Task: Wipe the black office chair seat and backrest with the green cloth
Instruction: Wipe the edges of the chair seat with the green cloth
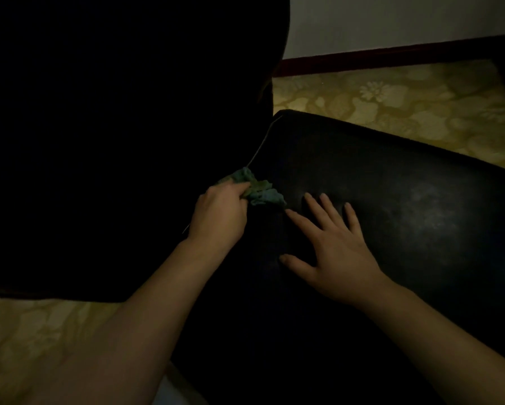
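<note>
The fingers [241, 187] of the left hand [219, 213] were curled round the bunched green cloth [261, 192], holding it where the seat [420, 206] met the backrest [128, 112]. The right hand [333, 258] lay flat on the seat, fingers spread. The wiping seemed to be at the seat's back edge. The next move likely called for sweeping the cloth forward across the seat, then up the backrest.

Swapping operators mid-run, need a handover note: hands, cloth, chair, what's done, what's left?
Left hand: grips the bunched green cloth, which sits at the crease where the seat meets the backrest.
Right hand: flat on the seat, fingers spread, holding nothing.
Done: cannot tell, as the picture is too dark to show wiped areas.
Left: probably the seat surface towards the right, where dull patches show, and the backrest.
</note>
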Tool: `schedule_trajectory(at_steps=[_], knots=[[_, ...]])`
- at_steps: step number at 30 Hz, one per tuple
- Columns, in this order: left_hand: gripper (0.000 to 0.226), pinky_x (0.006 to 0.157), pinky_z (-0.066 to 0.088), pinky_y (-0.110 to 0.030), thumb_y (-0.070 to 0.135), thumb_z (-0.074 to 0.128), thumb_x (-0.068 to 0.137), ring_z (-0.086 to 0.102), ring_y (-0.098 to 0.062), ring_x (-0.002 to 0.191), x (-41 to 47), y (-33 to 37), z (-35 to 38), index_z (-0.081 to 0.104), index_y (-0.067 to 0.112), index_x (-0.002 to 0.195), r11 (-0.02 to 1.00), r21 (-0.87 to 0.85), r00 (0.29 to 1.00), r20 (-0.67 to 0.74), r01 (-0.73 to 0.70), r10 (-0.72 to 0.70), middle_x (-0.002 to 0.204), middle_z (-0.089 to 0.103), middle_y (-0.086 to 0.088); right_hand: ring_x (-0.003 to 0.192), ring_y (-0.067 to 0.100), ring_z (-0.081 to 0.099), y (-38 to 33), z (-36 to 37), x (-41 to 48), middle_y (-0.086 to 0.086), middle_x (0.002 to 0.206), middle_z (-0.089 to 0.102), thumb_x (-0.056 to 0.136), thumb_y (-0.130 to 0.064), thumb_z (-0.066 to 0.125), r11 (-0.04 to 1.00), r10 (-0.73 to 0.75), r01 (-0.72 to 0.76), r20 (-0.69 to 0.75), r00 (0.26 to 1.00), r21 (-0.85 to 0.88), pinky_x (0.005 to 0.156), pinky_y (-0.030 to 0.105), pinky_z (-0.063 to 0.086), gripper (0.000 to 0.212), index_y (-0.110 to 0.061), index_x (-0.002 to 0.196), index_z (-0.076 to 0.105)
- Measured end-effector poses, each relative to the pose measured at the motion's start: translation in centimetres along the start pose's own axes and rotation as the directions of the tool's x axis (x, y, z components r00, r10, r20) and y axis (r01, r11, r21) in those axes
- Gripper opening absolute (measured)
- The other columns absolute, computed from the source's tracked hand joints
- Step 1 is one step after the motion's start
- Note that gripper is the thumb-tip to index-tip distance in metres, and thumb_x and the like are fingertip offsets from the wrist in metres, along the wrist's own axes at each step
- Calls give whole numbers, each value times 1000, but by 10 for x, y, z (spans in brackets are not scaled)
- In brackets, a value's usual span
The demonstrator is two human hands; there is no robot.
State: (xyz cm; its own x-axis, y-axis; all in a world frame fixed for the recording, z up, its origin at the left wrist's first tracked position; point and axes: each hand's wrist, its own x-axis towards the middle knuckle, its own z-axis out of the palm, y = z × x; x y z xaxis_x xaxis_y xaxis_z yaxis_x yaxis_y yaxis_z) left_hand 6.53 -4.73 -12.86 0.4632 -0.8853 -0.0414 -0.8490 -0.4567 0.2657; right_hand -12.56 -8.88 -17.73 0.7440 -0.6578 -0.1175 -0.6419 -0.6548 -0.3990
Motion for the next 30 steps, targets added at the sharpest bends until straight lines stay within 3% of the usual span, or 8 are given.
schedule_trajectory(at_steps=[4,8,11,17,23,30], knots=[[40,105,38,-23,15,53,100,52,-19,128,-12,-9,-6,59,30,137,999,-8,996,80,39,-39,145,54,2,144,10,-22,6,-3,2,-6,162,-12,82,-78,34,1000,-5,4,31,999,26,113,41,-19,82,-45,151,5],[41,114,35,-28,13,54,99,48,-20,134,-10,-13,1,59,27,137,1000,-26,999,53,15,-13,150,49,-1,145,12,-23,2,-3,9,-5,162,-14,77,-81,24,999,40,-40,-9,999,10,115,43,-17,86,-44,151,3],[41,113,39,-34,11,57,97,50,-21,133,0,-9,8,61,23,136,998,-68,1000,-6,-18,18,148,52,-3,146,15,-20,-4,2,10,-3,162,-11,83,-77,30,999,45,-45,-31,999,-13,115,47,-18,80,-43,152,5],[39,114,36,-28,11,55,98,49,-18,134,13,3,8,62,22,135,996,-89,999,-37,8,-12,147,52,-1,146,13,-19,-1,-2,10,-4,162,-11,84,-76,31,1000,24,-24,-7,1000,14,115,45,-17,78,-43,152,8],[38,99,28,-11,12,54,100,48,-14,132,3,1,-1,63,29,133,993,-62,995,14,104,-103,149,49,8,146,9,-18,6,-13,13,-8,163,-7,90,-66,39,995,-4,3,15,1000,97,116,38,-17,72,-42,152,11],[40,115,35,-26,9,57,98,49,-14,134,15,7,13,62,25,134,992,-121,997,-62,43,-51,147,52,3,146,13,-20,6,-17,17,-8,162,-8,91,-64,38,990,127,-127,8,992,55,115,53,-17,69,-43,151,11]])
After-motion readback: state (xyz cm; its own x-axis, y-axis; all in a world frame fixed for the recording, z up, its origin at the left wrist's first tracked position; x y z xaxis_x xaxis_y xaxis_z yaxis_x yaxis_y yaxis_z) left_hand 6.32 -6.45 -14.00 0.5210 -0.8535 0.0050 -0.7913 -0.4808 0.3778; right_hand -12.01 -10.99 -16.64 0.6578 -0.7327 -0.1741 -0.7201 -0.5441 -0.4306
